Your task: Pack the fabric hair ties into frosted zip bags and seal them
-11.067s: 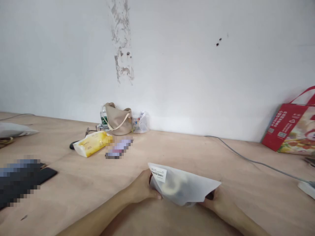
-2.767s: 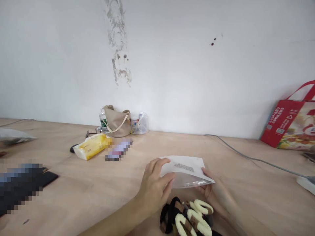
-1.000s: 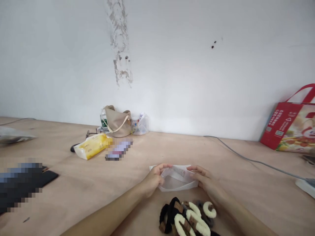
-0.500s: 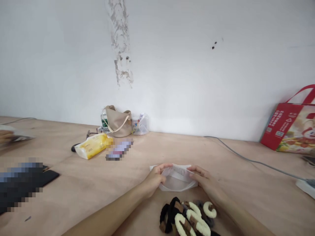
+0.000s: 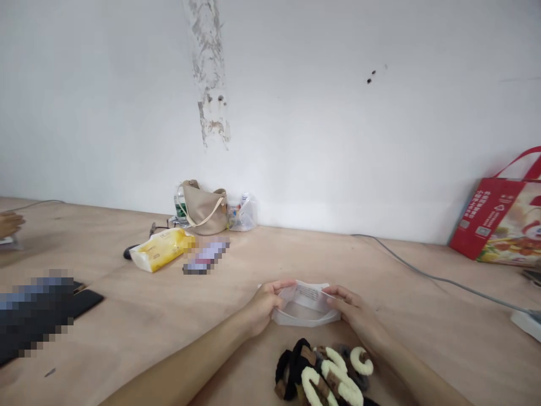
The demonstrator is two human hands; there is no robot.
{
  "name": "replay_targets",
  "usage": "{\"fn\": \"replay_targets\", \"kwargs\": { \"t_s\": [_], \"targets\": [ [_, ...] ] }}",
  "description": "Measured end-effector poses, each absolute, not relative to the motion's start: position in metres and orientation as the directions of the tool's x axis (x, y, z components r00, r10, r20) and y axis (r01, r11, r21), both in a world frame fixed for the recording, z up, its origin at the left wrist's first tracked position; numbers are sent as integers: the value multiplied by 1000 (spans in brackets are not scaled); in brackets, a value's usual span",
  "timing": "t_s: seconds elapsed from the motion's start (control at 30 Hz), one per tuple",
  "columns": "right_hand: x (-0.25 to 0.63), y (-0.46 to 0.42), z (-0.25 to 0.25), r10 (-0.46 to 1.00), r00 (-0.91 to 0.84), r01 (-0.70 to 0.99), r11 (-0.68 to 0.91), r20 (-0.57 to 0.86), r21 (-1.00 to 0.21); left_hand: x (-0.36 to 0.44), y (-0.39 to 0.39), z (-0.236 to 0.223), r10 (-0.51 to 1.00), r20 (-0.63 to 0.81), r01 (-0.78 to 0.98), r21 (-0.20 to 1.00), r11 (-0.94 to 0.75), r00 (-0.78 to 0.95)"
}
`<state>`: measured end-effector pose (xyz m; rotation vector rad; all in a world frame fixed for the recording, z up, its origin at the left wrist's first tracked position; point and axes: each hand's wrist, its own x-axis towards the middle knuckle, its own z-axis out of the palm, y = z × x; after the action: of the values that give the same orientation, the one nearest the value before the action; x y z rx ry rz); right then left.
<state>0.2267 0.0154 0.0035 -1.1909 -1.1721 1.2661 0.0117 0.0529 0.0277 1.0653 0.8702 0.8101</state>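
Note:
My hands hold a translucent white zip bag open between them, low over the plywood table. It looks empty, with printed text on its upper side. My left hand pinches its left edge, and my right hand grips its right edge. Just below the bag, close to my right wrist, lies a heap of fuzzy black, brown and cream bands, cut off by the bottom of the picture.
On the plywood table lie a yellow tissue pack, a blurred item and a black phone. A beige handbag stands against the wall. A red shopping bag is at right. A co-worker's hand is at far left.
The bag's mouth has been drawn open between my hands since the bag was held flat earlier. The fuzzy bands now lie outside it. The co-worker's hand has come in at far left.

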Motion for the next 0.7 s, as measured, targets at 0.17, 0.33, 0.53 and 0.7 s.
{"fn": "replay_targets", "kwargs": {
  "t_s": [0.17,0.33,0.53,0.7],
  "targets": [
    [224,15,7,999,-41,-41,-20,-19,-999,13,54,25,878,-197,-121,954,274,436],
    [223,15,8,998,-57,-15,-9,-8,-1000,13,55,22,879,-191,-97,961,257,437],
    [226,15,4,997,-69,21,30,29,-999,11,57,17,880,-156,-78,974,213,448],
    [225,12,5,994,-76,30,77,75,-997,11,56,18,893,-91,-56,990,128,440]
  ]
}}
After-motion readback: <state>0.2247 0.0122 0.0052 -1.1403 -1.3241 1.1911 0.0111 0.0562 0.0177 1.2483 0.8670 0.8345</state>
